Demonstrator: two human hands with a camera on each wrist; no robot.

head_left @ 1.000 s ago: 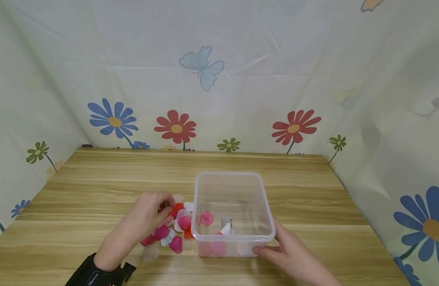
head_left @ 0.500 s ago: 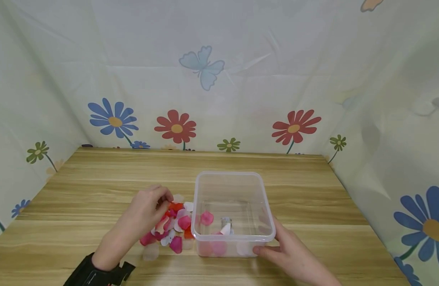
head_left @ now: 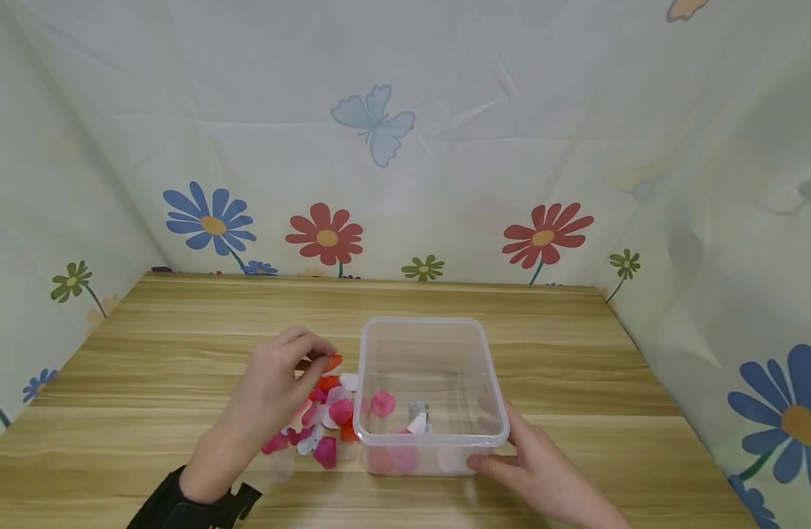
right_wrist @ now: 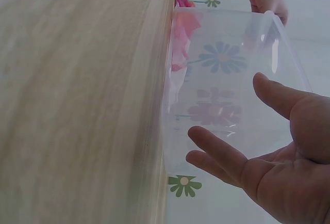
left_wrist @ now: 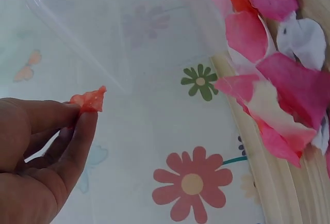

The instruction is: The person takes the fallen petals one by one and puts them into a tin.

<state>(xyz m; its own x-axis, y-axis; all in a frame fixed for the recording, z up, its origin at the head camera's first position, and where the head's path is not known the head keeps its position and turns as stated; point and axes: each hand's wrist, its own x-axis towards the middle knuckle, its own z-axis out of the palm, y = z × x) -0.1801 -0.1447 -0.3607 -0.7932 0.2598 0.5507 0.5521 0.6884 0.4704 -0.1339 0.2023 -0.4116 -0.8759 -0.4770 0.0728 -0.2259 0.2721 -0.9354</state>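
Note:
In the head view my left hand (head_left: 273, 382) is raised just over a pile of artificial flower petals (head_left: 326, 448), left of the box. Thumb and forefinger pinch a small orange-red petal (left_wrist: 92, 101), best seen in the left wrist view. A clear plastic box (head_left: 425, 441) stands upright on the table, with several pink and white petals (head_left: 382, 402) inside. At its near right corner rests my right hand (head_left: 538, 463), thumb against the front wall. In the right wrist view its fingers (right_wrist: 221, 152) look fairly straight and spread against the clear wall.
The wooden table (head_left: 214, 330) is backed by a white cloth (head_left: 445, 184) printed with flowers and a butterfly. A black wrist strap (head_left: 187, 507) sits on the left forearm. A small silvery patch (head_left: 418, 410) shows in the box, its kind unclear.
My left hand has lifted from the pile and moved up and slightly right, now with an orange-red petal in its fingertips. The right hand and the box have stayed in place.

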